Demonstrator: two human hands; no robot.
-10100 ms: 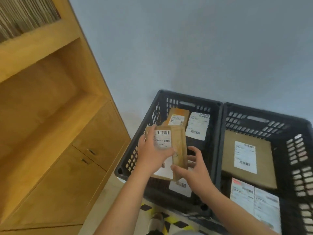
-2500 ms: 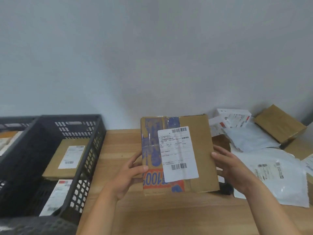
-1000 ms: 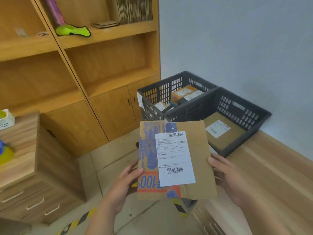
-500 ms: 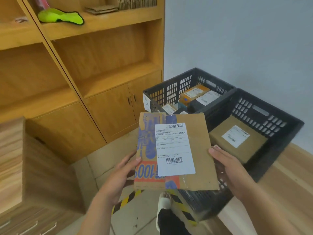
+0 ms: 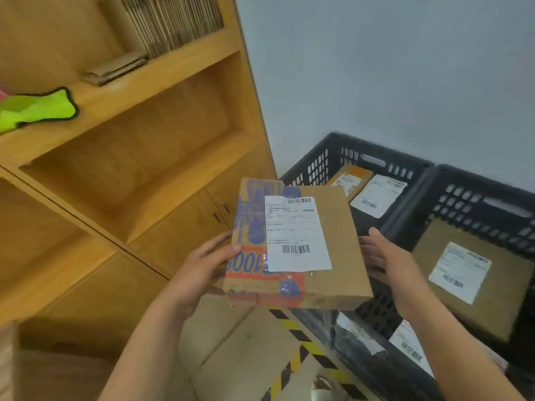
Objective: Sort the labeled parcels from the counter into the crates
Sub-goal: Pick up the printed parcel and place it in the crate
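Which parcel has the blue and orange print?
The held parcel, gripped by the left hand: blue and orange print beside its label. The ones in the crates show none.

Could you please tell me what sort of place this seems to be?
Probably a small parcel-sorting room: black crates holding labeled parcels, a barcoded box held up, and striped hazard tape on the floor.

Flat cardboard parcel, blue-orange print, white barcode label up, is being held tilted over near corner of left black crate; orange parcel and white-labelled parcel are lying inside it; right crate is touching it, holding brown labelled parcel
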